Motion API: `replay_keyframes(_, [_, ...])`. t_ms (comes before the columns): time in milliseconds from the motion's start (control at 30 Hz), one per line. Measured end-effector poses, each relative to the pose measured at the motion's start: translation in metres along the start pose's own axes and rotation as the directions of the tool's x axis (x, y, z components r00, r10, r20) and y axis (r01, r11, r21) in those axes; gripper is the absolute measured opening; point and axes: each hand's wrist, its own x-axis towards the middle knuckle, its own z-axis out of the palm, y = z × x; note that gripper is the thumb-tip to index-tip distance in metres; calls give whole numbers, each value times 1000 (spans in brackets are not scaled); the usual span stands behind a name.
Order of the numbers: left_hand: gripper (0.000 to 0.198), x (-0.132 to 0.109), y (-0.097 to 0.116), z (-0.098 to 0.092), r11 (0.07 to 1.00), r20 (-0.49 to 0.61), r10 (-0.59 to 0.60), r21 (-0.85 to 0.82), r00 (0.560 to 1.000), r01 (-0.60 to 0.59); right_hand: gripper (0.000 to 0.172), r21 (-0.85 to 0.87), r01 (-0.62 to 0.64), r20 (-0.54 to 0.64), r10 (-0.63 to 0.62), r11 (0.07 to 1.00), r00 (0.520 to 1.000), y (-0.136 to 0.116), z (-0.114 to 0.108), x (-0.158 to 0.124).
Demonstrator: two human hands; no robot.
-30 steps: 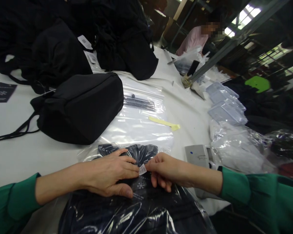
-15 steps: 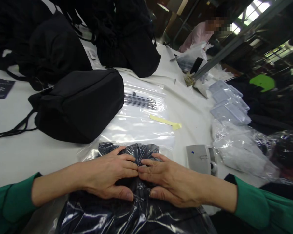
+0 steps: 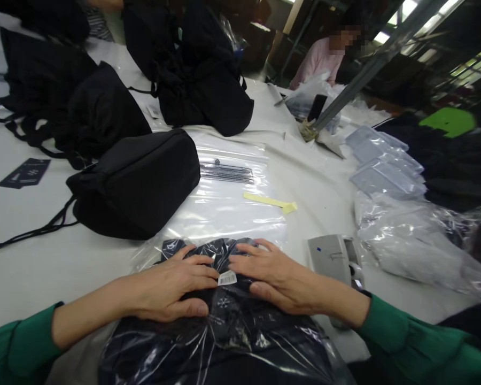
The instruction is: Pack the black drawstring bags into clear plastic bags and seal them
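A black bag in a clear plastic bag lies before me at the bottom centre. My left hand rests flat on its upper left part, fingers stretched out. Across from it, my right hand presses on the upper right part, its fingers also spread. Between the fingertips shows a small white barcode label, and below that a pale snowflake mark. The empty flap of the plastic stretches forward and bears a printed text block. A strip of yellow tape lies on the plastic near its right side.
A black drawstring bag sits to the left, with more black bags behind. Dark tags lie at far left. On the right are a grey tape dispenser, clear plastic bags and a metal post. A person is beyond.
My hands have moved slightly apart, uncovering the white barcode label. The view has shifted a little, and more of the black bags and tags at left shows.
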Motion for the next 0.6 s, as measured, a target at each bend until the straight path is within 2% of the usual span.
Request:
replay_keyframes(100, [42, 2, 9, -1, 999, 12, -35, 20, 999, 35, 36, 0, 50, 136, -50, 999, 989, -7, -1, 5])
replay_keyframes(167, [48, 5, 14, -1, 998, 6, -60, 24, 998, 60, 35, -24, 41, 133, -38, 999, 990, -11, -2, 5])
replay_keyframes(233, [49, 8, 17, 1, 997, 0, -52, 64, 999, 52, 34, -35, 38, 84, -35, 999, 996, -13, -2, -1])
replay_keyframes(300, [39, 5, 14, 5, 990, -13, -36, 136, 999, 38, 34, -18, 3, 18, -3, 1000, 1000, -10, 3, -15])
replay_keyframes(333, [35, 0, 11, 8, 983, -59, -50, 172, 997, 59, 34, 1, -44, -48, 44, 999, 998, -7, 7, -25])
replay_keyframes(367, [33, -7, 7, 11, 973, -161, -91, 194, 983, 122, 36, 34, -119, -144, 123, 992, 982, -2, 13, -37])
replay_keyframes(400, [35, -17, 3, 15, 956, -315, -166, 181, 935, 231, 39, 95, -222, -260, 239, 971, 936, 4, 22, -51])
replay_keyframes(433, [41, -29, -1, 19, 924, -487, -273, 109, 830, 368, 45, 191, -328, -376, 378, 925, 846, 11, 32, -64])
replay_keyframes(467, [51, -41, -4, 23, 867, -622, -408, -36, 668, 496, 51, 318, -423, -446, 528, 848, 723, 18, 43, -76])
replay_keyframes(500, [63, -53, -4, 29, 784, -672, -559, -238, 486, 574, 58, 458, -479, -452, 661, 748, 599, 24, 55, -86])
replay_keyframes(533, [75, -64, -2, 34, 671, -621, -710, -457, 331, 584, 63, 574, -482, -398, 740, 662, 542, 29, 68, -92])
replay_keyframes(567, [83, -71, 1, 41, 538, -494, -836, -650, 240, 537, 66, 643, -443, -341, 752, 624, 565, 32, 79, -95])
replay_keyframes(600, [87, -76, 7, 47, 405, -338, -914, -796, 224, 451, 66, 681, -391, -301, 723, 619, 622, 32, 89, -94])
